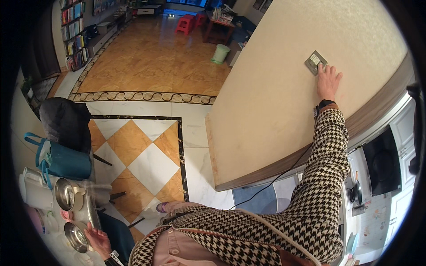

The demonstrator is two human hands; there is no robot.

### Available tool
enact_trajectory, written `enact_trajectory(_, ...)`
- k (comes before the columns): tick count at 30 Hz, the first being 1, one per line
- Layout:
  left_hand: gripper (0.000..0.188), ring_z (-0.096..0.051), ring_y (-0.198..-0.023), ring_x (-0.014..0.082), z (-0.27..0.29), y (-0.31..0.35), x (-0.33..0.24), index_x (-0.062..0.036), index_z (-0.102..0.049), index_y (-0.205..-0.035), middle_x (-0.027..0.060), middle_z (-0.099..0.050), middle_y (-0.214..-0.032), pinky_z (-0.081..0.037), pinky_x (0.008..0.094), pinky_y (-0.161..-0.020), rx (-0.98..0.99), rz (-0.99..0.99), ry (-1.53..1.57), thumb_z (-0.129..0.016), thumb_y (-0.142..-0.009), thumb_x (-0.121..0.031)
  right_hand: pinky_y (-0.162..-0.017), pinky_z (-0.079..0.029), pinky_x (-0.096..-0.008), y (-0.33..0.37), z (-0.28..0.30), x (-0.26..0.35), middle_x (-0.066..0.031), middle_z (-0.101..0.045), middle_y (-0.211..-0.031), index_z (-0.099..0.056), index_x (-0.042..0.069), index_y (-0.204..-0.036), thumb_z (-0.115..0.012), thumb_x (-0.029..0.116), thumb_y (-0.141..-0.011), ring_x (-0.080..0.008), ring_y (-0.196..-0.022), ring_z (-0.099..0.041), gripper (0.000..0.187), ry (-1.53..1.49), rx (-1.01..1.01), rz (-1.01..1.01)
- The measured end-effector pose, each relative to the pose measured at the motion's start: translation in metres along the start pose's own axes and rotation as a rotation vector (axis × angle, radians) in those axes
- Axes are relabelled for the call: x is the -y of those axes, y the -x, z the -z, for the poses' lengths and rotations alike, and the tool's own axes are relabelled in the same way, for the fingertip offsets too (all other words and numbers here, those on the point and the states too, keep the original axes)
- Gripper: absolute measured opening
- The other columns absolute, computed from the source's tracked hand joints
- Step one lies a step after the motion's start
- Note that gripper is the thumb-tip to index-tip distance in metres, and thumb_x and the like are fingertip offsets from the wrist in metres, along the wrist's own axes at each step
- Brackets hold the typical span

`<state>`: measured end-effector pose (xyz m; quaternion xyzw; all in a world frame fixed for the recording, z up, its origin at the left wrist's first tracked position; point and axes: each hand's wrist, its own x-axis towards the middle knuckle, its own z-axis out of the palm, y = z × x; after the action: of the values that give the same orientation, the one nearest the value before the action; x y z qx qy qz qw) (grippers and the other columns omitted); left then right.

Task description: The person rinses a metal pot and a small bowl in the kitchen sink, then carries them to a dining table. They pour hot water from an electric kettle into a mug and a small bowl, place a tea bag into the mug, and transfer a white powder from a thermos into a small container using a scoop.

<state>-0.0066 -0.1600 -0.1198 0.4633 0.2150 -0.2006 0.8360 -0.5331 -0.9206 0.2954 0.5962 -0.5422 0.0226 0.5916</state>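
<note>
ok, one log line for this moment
right hand: fingers on wall switch | left hand: beside steel bowl, contact unclear | teal bag: picture-left

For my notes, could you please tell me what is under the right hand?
The right hand covers part of a wall switch and the pale wall; those covered areas cannot be seen.
</note>
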Motion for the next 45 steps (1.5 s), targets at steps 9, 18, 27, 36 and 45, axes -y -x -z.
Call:
enact_trajectory(9,0.04,-0.049,-0.06,0.0078,-0.005,-0.006,0.008,-0.0166,-0.064,-0.125,-0.006,-0.052,-0.073,-0.043,0.0209,-0.052,0.024,0.02,0.005,-0.055,-0.102,-0.048,-0.1,-0.03,-0.0512,-0.003,0.032,0.004,-0.0004,-0.058,-0.116,-0.06,0.02,-0.126,-0.057,0.011,-0.091,-0.0229,-0.116,-0.047,0.036,0.055,0.108,0.048)
enact_trajectory(18,0.042,-0.036,-0.063,0.0068,0.022,0.008,0.012,-0.0077,-0.058,-0.132,-0.0054,-0.038,-0.075,-0.035,0.0215,-0.055,0.086,0.013,0.033,-0.049,-0.106,-0.039,-0.072,-0.048,-0.0476,0.028,-0.025,-0.005,-0.0094,-0.065,-0.099,-0.066,0.015,-0.106,-0.051,0.016,-0.093,-0.0293,-0.091,-0.063,0.019,-0.104,-0.222,0.139)
enact_trajectory(27,0.041,-0.049,-0.056,0.0144,0.05,0.085,-0.024,-0.0088,-0.063,-0.117,-0.002,-0.055,-0.068,-0.042,0.0298,-0.052,-0.011,0.017,0.119,-0.043,-0.107,-0.044,-0.1,-0.042,-0.0571,0.063,0.014,-0.021,-0.0096,-0.047,-0.149,-0.049,0.01,-0.144,-0.043,0.046,-0.103,-0.0295,-0.139,-0.041,0.055,0.224,0.265,0.033)
enact_trajectory(36,0.039,-0.048,-0.056,0.0145,0.08,0.147,-0.05,-0.004,-0.059,-0.116,0.0001,-0.052,-0.07,-0.043,0.0303,-0.05,-0.07,0.019,0.071,-0.04,-0.109,-0.036,-0.078,-0.049,-0.0353,0.129,0.198,0.289,-0.0091,-0.062,-0.097,-0.064,0.001,-0.103,-0.058,0.015,-0.095,-0.0243,-0.088,-0.058,0.017,-1.717,0.233,0.414)
enact_trajectory(45,0.035,-0.049,-0.056,0.0142,0.156,0.226,-0.069,-0.0025,-0.061,-0.116,0.0011,-0.052,-0.07,-0.044,0.0292,-0.048,-0.259,-0.188,0.092,-0.046,-0.107,-0.033,-0.071,-0.048,-0.043,0.238,0.619,0.42,-0.0196,-0.063,-0.085,-0.063,-0.001,-0.088,-0.068,0.019,-0.09,-0.0379,-0.082,-0.061,0.021,-2.005,-0.086,1.517)
